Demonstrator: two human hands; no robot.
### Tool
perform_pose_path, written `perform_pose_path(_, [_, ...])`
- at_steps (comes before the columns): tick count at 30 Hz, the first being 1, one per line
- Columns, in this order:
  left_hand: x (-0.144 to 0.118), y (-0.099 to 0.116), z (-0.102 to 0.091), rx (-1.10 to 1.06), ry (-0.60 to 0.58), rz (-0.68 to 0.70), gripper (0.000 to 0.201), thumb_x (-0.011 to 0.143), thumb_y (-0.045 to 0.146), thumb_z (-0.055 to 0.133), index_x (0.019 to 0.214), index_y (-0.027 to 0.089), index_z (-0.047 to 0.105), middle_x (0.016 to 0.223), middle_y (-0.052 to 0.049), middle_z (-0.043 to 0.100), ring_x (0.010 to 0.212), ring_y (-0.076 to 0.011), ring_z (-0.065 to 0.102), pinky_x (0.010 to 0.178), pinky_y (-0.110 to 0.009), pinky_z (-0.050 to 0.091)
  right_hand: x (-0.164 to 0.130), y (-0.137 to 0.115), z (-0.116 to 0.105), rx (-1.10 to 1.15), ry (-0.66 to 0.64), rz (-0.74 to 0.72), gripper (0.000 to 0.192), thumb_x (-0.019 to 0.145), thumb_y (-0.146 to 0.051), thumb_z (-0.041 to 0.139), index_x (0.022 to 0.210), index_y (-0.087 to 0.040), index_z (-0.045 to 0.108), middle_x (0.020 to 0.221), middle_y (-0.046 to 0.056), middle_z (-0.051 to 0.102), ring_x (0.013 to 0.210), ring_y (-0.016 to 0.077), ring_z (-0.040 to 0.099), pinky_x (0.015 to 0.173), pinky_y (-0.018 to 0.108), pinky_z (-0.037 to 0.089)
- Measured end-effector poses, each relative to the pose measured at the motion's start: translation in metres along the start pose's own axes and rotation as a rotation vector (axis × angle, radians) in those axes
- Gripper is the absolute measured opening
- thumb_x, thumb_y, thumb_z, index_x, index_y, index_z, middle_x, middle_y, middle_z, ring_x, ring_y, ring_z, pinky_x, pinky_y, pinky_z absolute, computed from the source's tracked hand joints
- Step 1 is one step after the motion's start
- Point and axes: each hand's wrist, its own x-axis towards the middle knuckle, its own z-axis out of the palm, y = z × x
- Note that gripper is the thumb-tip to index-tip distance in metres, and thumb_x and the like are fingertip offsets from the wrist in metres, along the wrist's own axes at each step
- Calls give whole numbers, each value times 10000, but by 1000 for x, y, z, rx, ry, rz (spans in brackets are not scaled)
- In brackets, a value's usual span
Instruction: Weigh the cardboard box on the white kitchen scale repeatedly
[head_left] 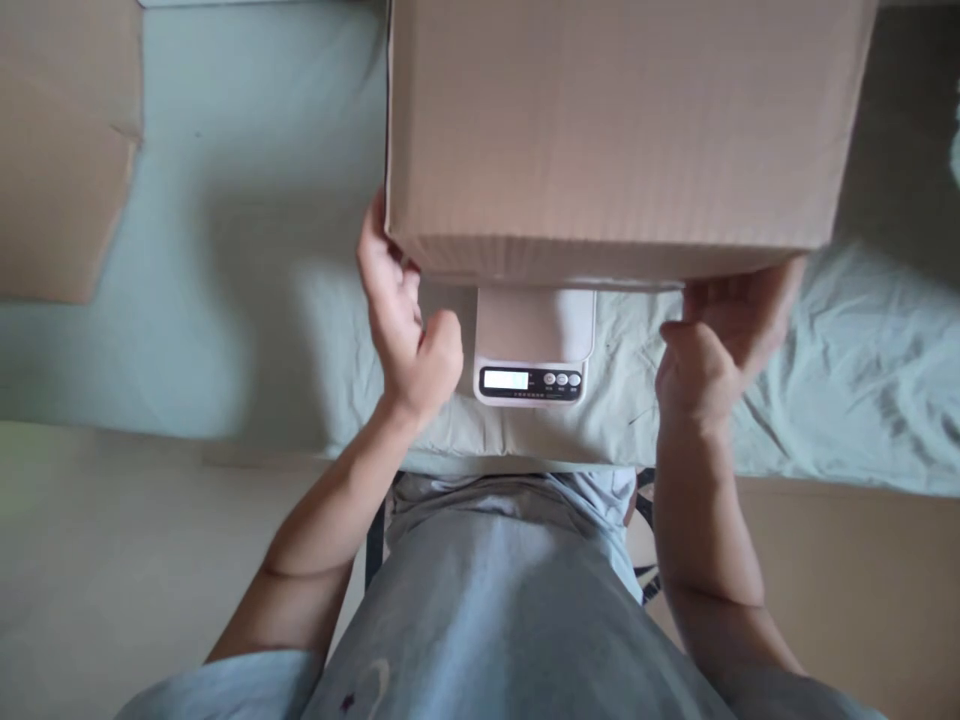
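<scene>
A large brown cardboard box fills the upper middle of the view, raised above a white digital kitchen scale. My left hand grips the box at its lower left corner, fingers against the side and underneath. On the other side, my right hand supports the lower right underside, its fingertips partly hidden by the box. The scale lies between my hands, its display lit but unreadable, and the box covers the rear of its platform from sight.
A pale green cloth with wrinkles covers the table. Another piece of cardboard lies at the far left. The table's front edge runs just before my body, with pale floor below.
</scene>
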Motion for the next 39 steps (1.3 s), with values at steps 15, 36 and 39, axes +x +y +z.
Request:
perform_pose_path(15, [66, -106, 31, 80, -53, -165, 667, 843, 158, 526, 1414, 388, 270, 1514, 20, 406, 1486, -192, 293, 1220, -377, 315, 52, 76, 21, -76, -188, 111, 451, 640, -320, 596, 1080, -317, 500, 1184, 3, 583, 1161, 260, 550, 1005, 475, 517])
perform_pose_path(36, [34, -131, 20, 195, 23, -156, 769, 632, 3, 471, 1363, 217, 364, 1452, -90, 483, 1344, -200, 470, 1142, -381, 396, 30, 99, 11, -180, -112, 90, 662, 695, -226, 591, 1324, -345, 421, 1390, 15, 527, 1302, 256, 515, 1053, 528, 463])
perform_pose_path(39, [35, -134, 20, 189, 19, -161, 757, 652, 12, 469, 1371, 222, 368, 1453, -78, 490, 1364, -193, 455, 1171, -384, 363, 29, 101, 11, -168, -110, 94, 605, 735, -291, 633, 1299, -386, 437, 1383, -4, 527, 1293, 259, 520, 1065, 508, 464])
